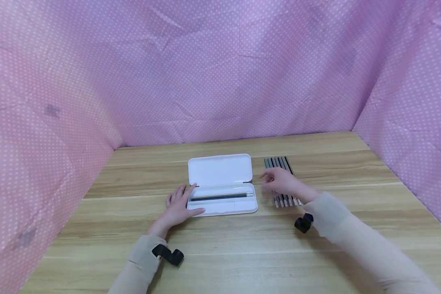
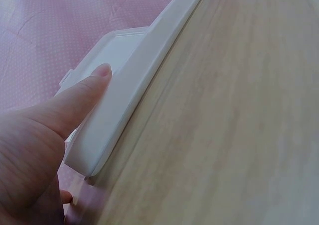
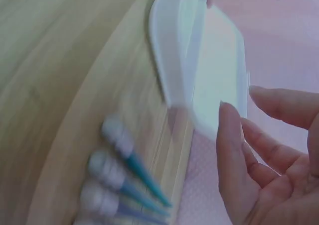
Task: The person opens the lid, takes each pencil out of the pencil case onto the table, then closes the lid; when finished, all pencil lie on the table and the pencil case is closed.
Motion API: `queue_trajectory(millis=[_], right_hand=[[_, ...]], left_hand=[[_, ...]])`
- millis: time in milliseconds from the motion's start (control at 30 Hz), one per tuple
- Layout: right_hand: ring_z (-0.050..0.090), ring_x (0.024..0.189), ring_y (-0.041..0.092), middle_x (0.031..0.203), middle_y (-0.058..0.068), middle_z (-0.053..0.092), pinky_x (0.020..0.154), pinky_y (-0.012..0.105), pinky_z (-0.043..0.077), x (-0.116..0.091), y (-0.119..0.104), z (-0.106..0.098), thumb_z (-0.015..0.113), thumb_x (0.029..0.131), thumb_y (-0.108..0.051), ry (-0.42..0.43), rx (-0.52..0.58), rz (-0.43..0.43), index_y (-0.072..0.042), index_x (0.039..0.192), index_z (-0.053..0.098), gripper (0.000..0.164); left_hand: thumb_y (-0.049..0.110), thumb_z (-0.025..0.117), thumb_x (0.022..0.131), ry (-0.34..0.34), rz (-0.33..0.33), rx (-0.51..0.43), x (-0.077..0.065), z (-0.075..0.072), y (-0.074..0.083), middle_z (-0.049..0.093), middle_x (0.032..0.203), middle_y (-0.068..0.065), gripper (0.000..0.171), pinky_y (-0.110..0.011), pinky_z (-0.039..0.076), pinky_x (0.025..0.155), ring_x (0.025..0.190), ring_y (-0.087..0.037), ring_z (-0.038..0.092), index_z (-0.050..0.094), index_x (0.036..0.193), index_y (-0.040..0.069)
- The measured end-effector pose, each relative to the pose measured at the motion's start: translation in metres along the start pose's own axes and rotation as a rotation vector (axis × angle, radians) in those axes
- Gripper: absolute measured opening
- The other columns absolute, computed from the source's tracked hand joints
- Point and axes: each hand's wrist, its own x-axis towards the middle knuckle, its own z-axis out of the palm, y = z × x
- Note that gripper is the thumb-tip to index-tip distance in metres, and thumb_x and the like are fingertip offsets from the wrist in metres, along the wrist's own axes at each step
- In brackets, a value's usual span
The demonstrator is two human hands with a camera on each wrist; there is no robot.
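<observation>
A white pencil case (image 1: 222, 209) lies with its lid (image 1: 219, 169) folded back. Inside its tray is a small bundle of dark pencils (image 1: 220, 197). My left hand (image 1: 178, 207) rests spread across the case's left end, with the thumb (image 2: 82, 98) laid straight over the front rim and the index finger near the hinge. To the right of the case, my right hand (image 1: 281, 180) hovers beside a row of pencils (image 1: 286, 201), partly covering them. Its fingers are loosely bent, with a gap between thumb and fingertips and nothing held, as the right wrist view shows.
The pencils in the row lie side by side on the wooden table (image 1: 220, 249), their eraser ends (image 3: 117, 133) toward me. Pink dotted cloth (image 1: 220, 81) hangs behind the table and along both sides. A small black camera is strapped to each wrist.
</observation>
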Motion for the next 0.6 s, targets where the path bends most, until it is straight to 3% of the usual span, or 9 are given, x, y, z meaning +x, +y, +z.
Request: queue_trajectory(millis=[167,367,600], right_hand=[[0.061,0.074,0.021,0.092,0.01,0.064,0.064,0.035,0.055,0.007,-0.013,0.015,0.065,0.087,-0.012,-0.039,-0.031,-0.049,0.001,0.118,0.06,0.035],[0.06,0.075,0.019,0.096,0.01,0.064,0.06,0.029,0.054,0.017,-0.026,0.032,0.066,0.087,-0.01,-0.05,-0.019,-0.077,-0.001,0.12,0.058,0.035],[0.063,0.095,0.022,0.104,0.011,0.065,0.075,0.03,0.054,0.028,-0.039,0.048,0.067,0.087,-0.012,-0.053,-0.093,-0.138,-0.005,0.121,0.059,0.036]], left_hand=[[0.051,0.07,0.079,-0.001,0.001,0.002,0.001,0.0,-0.001,0.01,0.155,-0.025,0.092,-0.063,-0.001,0.107,0.141,-0.045,0.002,0.023,0.151,0.019],[0.052,0.069,0.08,0.001,0.013,0.006,0.002,0.0,-0.001,0.01,0.154,-0.025,0.092,-0.063,-0.002,0.107,0.141,-0.045,0.003,0.022,0.151,0.02],[0.053,0.069,0.079,-0.001,0.01,0.008,0.002,0.0,-0.003,0.01,0.154,-0.026,0.092,-0.063,-0.001,0.107,0.141,-0.045,0.003,0.022,0.151,0.02]])
